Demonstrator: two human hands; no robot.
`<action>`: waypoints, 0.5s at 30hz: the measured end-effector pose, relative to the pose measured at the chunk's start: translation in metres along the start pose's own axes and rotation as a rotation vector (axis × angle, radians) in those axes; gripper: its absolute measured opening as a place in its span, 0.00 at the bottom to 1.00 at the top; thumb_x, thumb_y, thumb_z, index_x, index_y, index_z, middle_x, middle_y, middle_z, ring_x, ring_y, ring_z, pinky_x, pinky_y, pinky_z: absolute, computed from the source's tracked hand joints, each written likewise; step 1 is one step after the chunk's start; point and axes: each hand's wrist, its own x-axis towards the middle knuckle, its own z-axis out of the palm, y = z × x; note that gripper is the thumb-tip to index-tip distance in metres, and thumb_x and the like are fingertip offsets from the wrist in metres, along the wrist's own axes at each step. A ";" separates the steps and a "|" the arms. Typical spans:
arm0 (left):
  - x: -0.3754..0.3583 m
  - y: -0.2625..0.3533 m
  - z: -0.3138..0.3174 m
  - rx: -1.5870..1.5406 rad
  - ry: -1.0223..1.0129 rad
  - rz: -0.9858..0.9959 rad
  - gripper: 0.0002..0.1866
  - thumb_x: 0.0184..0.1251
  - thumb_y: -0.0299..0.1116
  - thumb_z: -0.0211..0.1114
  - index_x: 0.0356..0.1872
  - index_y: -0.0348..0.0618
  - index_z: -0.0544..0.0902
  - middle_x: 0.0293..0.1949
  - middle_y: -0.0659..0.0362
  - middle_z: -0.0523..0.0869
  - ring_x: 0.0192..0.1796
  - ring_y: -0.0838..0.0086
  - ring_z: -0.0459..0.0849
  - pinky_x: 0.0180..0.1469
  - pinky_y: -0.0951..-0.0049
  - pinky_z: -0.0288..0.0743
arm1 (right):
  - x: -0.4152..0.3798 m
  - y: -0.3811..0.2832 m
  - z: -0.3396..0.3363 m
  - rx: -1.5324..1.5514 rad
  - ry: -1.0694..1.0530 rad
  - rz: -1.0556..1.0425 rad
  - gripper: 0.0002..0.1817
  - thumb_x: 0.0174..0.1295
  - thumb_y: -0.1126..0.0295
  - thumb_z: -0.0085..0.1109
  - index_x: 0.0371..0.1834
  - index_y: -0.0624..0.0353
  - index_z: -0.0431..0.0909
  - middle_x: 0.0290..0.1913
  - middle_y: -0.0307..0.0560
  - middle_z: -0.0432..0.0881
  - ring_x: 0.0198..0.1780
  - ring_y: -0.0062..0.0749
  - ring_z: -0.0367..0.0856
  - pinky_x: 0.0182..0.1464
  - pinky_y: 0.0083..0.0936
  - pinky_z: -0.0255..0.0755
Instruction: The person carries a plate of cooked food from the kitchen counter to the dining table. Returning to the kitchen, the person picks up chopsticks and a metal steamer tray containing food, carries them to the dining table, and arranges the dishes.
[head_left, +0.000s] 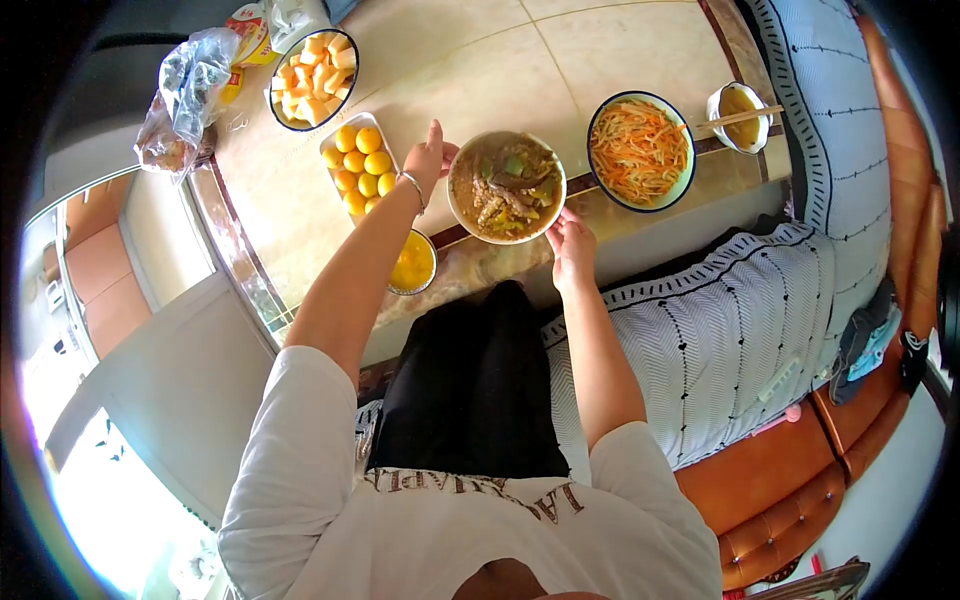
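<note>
A round bowl (500, 240) of cooked brown and green vegetables with minced bits is between my two hands at the near edge of the table. My left hand (430, 160), thumb raised, has its fingers at the bowl's left rim. At the lower right rim, my right hand (572, 250) grips the bowl with its fingers. Left of it lies a white tray (377, 122) of round yellow balls, partly behind my left forearm. Below that tray stands a small bowl of yellow liquid (412, 265). To the right is a blue-rimmed bowl (686, 182) of shredded carrot and pale strips.
A blue-rimmed bowl (279, 117) of orange-white chunks stands at the far left, near plastic bags (195, 75). Chopsticks (768, 111) rest across a small white bowl (716, 103) at the right. A sofa with a white patterned cover (700, 320) borders the marble-look table (480, 70).
</note>
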 end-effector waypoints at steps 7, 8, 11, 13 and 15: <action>-0.013 -0.018 -0.003 -0.080 -0.008 -0.065 0.33 0.60 0.62 0.38 0.30 0.41 0.78 0.26 0.63 0.78 0.33 0.79 0.74 0.41 0.76 0.68 | 0.001 -0.003 -0.009 -0.047 -0.063 -0.044 0.19 0.56 0.76 0.33 0.48 0.66 0.69 0.43 0.46 0.74 0.44 0.27 0.72 0.53 0.26 0.64; -0.014 -0.020 -0.003 -0.102 0.000 -0.070 0.33 0.60 0.62 0.38 0.30 0.40 0.78 0.26 0.63 0.78 0.33 0.78 0.74 0.41 0.76 0.68 | 0.004 -0.005 -0.009 -0.086 -0.060 -0.032 0.19 0.56 0.76 0.33 0.49 0.66 0.69 0.43 0.47 0.74 0.44 0.27 0.72 0.53 0.27 0.64; -0.020 -0.021 -0.005 -0.129 -0.010 -0.076 0.33 0.59 0.62 0.39 0.31 0.40 0.78 0.28 0.61 0.78 0.34 0.78 0.74 0.42 0.75 0.68 | 0.013 -0.007 -0.014 -0.152 -0.094 -0.031 0.19 0.56 0.74 0.34 0.50 0.68 0.67 0.45 0.47 0.73 0.46 0.28 0.71 0.55 0.27 0.62; -0.023 -0.022 -0.003 -0.155 -0.002 -0.073 0.33 0.59 0.62 0.40 0.33 0.39 0.77 0.29 0.60 0.78 0.35 0.77 0.74 0.42 0.75 0.68 | 0.016 -0.008 -0.017 -0.181 -0.129 -0.040 0.20 0.55 0.74 0.36 0.52 0.69 0.64 0.46 0.47 0.72 0.48 0.28 0.69 0.56 0.27 0.60; -0.027 -0.021 -0.002 -0.182 0.006 -0.070 0.33 0.59 0.62 0.40 0.34 0.38 0.77 0.31 0.59 0.78 0.35 0.76 0.74 0.43 0.74 0.68 | 0.018 -0.011 -0.020 -0.143 -0.154 -0.055 0.18 0.59 0.73 0.35 0.50 0.67 0.68 0.45 0.49 0.73 0.45 0.29 0.72 0.55 0.26 0.63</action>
